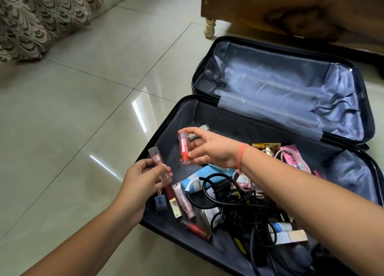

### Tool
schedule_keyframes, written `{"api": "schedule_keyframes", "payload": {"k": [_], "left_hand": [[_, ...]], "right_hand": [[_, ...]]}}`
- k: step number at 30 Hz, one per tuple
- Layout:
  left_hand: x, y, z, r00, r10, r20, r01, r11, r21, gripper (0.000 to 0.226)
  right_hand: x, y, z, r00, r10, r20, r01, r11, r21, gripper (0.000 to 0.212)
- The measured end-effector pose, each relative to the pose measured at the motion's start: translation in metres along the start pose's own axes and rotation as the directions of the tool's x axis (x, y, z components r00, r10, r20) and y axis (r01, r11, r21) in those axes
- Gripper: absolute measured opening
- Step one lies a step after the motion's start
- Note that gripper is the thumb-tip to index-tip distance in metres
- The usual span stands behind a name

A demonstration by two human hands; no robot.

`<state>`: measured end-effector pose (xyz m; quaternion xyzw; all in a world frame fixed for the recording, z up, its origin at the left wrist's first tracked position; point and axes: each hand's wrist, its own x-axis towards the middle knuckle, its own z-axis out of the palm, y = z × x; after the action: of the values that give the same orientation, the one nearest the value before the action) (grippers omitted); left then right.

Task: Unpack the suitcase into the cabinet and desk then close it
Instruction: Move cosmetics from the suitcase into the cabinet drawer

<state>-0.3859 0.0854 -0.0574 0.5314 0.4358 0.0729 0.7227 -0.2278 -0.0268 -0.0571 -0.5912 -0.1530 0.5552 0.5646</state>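
Observation:
A dark suitcase (pixel 187 101) lies open on the tiled floor, its far half lined in grey-blue fabric and bare. The near half holds several cosmetics, a blue tube (pixel 207 178), a pink box (pixel 291 157) and a tangle of black cable (pixel 234 201). My left hand (pixel 139 184) grips a clear pink lip gloss tube (pixel 159 163) over the suitcase's left edge. My right hand (pixel 212 149) pinches a red lip gloss tube (pixel 184 149) above the near half.
A wooden cabinet (pixel 291 9) on a turned cream leg (pixel 209 28) stands just behind the suitcase. A patterned curtain (pixel 41 15) hangs at the upper left. Glossy floor tiles (pixel 83 109) stretch to the left of the suitcase.

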Motion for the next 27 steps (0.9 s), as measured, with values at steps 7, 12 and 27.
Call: {"api": "schedule_keyframes", "payload": {"k": [7, 12, 27], "left_hand": [[-0.006, 0.009, 0.024, 0.986, -0.055, 0.16, 0.089, 0.973, -0.215, 0.01], [-0.013, 0.009, 0.036, 0.979, -0.034, 0.203, 0.072, 0.98, -0.186, 0.007], [-0.015, -0.001, 0.041, 0.96, -0.098, 0.263, 0.15, 0.971, -0.185, 0.009]], "right_hand": [[-0.038, -0.004, -0.003, 0.998, -0.023, 0.062, 0.026, 0.998, -0.048, 0.061], [-0.054, 0.0, -0.007, 0.998, 0.006, 0.07, -0.008, 1.0, 0.029, 0.059], [-0.07, -0.013, -0.015, 0.996, -0.004, -0.088, -0.041, 0.861, -0.507, 0.033]]}}
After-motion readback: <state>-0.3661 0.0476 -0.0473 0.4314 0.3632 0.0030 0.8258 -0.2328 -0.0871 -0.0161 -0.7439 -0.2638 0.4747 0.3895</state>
